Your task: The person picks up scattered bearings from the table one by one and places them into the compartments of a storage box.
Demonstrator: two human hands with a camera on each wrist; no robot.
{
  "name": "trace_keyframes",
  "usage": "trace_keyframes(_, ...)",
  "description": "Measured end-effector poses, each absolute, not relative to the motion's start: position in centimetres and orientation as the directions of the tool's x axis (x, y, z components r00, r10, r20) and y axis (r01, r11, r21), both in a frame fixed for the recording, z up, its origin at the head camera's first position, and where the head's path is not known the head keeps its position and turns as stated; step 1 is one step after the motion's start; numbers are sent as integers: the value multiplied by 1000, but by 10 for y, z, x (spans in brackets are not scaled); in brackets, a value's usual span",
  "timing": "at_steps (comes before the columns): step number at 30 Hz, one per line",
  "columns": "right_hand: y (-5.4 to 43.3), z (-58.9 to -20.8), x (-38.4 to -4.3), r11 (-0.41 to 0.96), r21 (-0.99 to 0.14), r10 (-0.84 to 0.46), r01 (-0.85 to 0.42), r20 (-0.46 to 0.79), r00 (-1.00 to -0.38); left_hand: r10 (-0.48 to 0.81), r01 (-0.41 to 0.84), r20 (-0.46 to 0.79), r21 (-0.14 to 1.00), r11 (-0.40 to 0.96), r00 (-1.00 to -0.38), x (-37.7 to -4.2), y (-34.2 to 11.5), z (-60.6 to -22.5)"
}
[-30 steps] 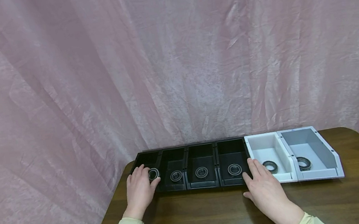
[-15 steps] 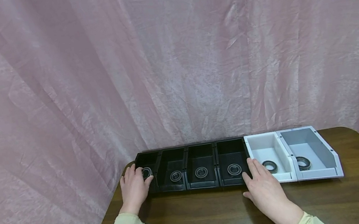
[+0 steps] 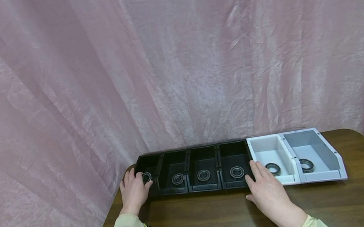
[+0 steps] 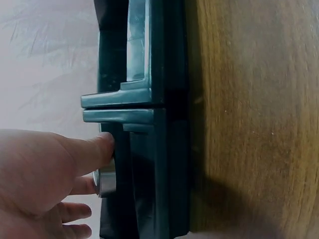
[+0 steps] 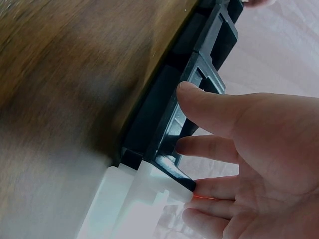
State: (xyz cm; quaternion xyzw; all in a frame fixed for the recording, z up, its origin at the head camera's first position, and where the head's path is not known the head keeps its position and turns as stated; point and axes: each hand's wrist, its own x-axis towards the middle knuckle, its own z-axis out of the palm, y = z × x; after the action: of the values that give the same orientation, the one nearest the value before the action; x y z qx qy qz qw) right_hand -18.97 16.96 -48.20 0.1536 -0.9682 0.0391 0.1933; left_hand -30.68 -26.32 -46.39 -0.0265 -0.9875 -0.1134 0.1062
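My left hand (image 3: 133, 193) pinches a ball bearing (image 4: 107, 182) between thumb and fingers over the leftmost black bin (image 3: 149, 159). The left wrist view shows the bearing edge-on, close to the bin's front wall. My right hand (image 3: 271, 194) has its fingers extended at the front, where the last black bin (image 3: 234, 152) meets the white bin (image 3: 266, 144). No object is in its grasp. Other bearings lie one to a bin: in the black bins a bearing (image 3: 178, 182), another bearing (image 3: 204, 179) and a third bearing (image 3: 237, 176).
The bins stand side by side in a row on a wooden table (image 3: 197, 220). A darker ring-shaped bearing (image 3: 278, 169) lies in the white bin, and a similar bearing (image 3: 312, 167) in the grey-white bin (image 3: 313, 149) at the right end. Behind hangs a pink curtain (image 3: 176, 71).
My left hand has moved left with the bearing, to over the leftmost black bin, then dipped slightly. The right hand stays in nearly the same place.
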Motion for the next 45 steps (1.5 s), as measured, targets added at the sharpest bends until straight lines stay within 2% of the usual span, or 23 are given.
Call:
trace_keyframes(18, 170, -482, -191, 948, -8, -288, -319, 407, -867, 28, 70, 174, 242, 968, -984, -325, -265, -483)
trace_keyframes(35, 170, -483, -192, 947, -15, -287, -320, 401, -870, 0, 26, 160, 161, 987, -987, -333, -260, -486)
trace_keyframes(45, 170, -485, -192, 946, -23, -286, -324, 412, -865, -31, -13, 101, 172, 985, -994, -339, -259, -488)
